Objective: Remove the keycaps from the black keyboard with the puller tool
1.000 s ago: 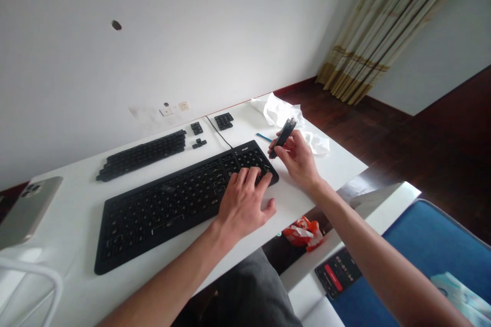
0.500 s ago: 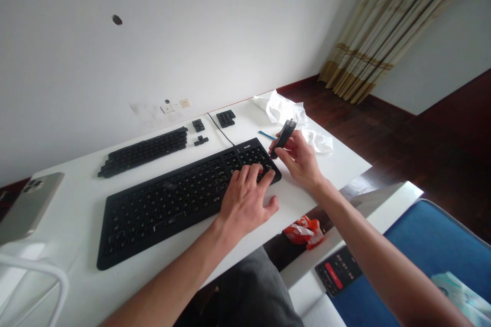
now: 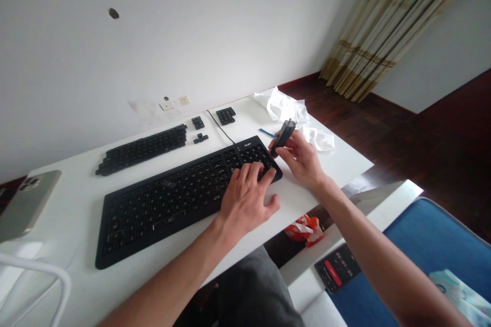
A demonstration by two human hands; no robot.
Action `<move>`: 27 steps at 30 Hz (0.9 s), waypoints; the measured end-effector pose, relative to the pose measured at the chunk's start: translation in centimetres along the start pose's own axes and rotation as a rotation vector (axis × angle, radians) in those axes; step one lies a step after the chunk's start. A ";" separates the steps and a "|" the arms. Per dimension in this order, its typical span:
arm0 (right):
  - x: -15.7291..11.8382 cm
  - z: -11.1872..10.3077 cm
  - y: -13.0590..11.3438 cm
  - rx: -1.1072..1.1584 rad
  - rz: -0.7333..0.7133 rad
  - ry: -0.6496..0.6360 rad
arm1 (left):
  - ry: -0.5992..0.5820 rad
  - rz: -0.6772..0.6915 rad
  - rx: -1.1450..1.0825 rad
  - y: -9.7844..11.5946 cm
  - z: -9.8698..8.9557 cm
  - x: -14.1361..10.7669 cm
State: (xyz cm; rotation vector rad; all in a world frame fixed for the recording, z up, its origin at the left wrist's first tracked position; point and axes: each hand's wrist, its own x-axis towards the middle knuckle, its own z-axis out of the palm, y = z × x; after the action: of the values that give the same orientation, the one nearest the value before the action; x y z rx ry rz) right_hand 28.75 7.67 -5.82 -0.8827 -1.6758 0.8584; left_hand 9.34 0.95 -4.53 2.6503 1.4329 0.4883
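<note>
Desk (image 3: 76, 199): L hand (image 3: 245, 193) on kbd (image 3: 161, 209), R (image 3: 305, 161) w/ bar (image 3: 283, 138).

The dark phone (image 3: 337, 269), on the body side of the right hand (image 3: 301, 158), shows the number 02:01:35 in pale digits. Beyond the left hand (image 3: 247, 196), the keyboard (image 3: 164, 202) bears small white lettering (image 3: 247, 144), too blurred to read.

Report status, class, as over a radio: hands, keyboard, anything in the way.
Left hand over right part of keyboard. Right hand gripping dark, elongated object. Keyboard flat on table, keycaps behind. Left hand hides part.
</note>
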 end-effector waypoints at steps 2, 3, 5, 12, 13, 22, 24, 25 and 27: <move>0.0 -0.1 0.0 0.011 -0.003 -0.011 | -0.002 -0.001 -0.001 0.0 0.0 0.0; 0.0 -0.1 0.0 0.019 -0.004 -0.014 | -0.001 -0.002 -0.002 0.0 0.0 0.0; 0.0 -0.1 0.0 0.030 0.003 -0.018 | 0.000 -0.003 -0.002 -0.1 0.0 0.0; 0.0 0.0 0.0 0.002 0.019 -0.041 | 0.000 -0.004 -0.008 0.0 0.0 0.0; 0.0 0.0 0.0 -0.005 0.020 -0.049 | -0.001 -0.005 -0.009 0.0 0.0 0.0; 0.1 -0.2 0.3 -0.005 0.038 -0.036 | 0.002 0.000 -0.010 -0.1 0.1 0.1; 0.2 -0.2 0.4 -0.004 0.036 0.010 | 0.010 -0.001 -0.016 -0.2 0.2 0.1; 0.2 -0.2 0.4 -0.002 0.039 0.048 | 0.017 -0.009 -0.017 -0.3 0.2 0.1; 0.2 -0.3 0.2 0.012 0.048 0.158 | 0.038 -0.034 -0.011 -0.4 0.3 0.1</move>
State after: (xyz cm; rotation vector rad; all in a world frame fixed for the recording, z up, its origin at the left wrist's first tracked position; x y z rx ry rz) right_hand 29.03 8.03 -5.85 -0.9603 -1.5170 0.8091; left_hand 9.20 1.25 -4.92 2.6168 1.4785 0.5440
